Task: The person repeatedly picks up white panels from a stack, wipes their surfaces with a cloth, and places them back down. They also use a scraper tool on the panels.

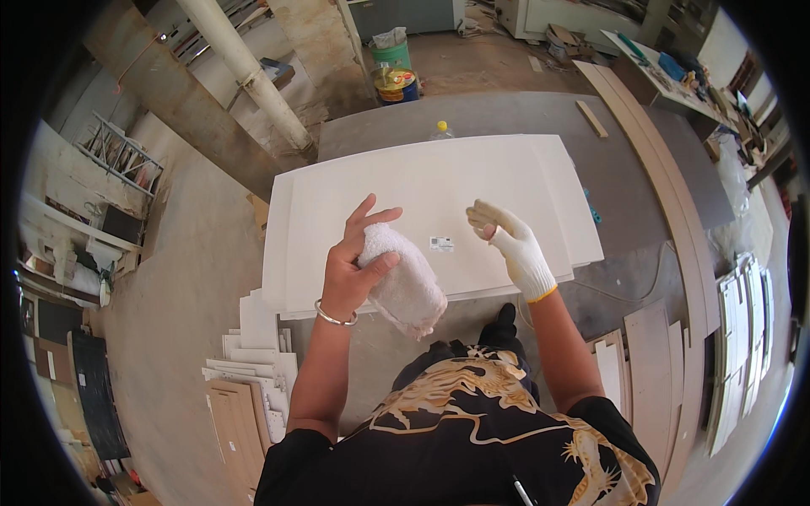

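A folded, fluffy white cloth (403, 287) is gripped in my bare left hand (348, 257), the thumb across its face and a few fingers stretched out past it. A silver bangle circles that wrist. My right hand (511, 243) wears a white knit glove with a yellow cuff; its fingers are bent loosely, the thumb stands apart with bare skin at its tip, and nothing shows in it. Both hands are over a stack of large white panels (363, 181). A small printed label (441, 244) sits on the top panel between them.
A grey table surface (515, 110) extends behind the panels, with a yellow-capped bottle (442, 131) at their far edge. Long boards (654, 160) run along the right. More cut panels (261, 371) stand at lower left. Beyond are paint buckets (395, 84) and a pillar (245, 72).
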Motion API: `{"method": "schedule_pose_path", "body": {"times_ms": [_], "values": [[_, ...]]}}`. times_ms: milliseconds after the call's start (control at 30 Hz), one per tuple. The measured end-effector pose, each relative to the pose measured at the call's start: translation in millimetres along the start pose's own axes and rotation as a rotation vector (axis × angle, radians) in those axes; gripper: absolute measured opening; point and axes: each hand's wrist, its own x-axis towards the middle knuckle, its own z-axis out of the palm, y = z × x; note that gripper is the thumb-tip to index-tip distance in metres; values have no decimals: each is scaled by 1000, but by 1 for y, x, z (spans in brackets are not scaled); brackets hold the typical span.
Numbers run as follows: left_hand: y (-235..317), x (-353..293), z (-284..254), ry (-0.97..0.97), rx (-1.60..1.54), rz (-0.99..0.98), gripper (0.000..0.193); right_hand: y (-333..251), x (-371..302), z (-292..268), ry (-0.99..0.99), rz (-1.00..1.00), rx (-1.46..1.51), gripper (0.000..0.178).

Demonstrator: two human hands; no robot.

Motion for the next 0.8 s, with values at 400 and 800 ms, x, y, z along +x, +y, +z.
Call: {"method": "schedule_pose_path", "body": {"times_ms": [400,800], "values": [[16,21,39,-173,368,-269,41,-4,-38,6,-193,-139,-292,63],[-27,48,125,-109,632,-576,63,39,-52,6,-32,-420,-739,103]]}}
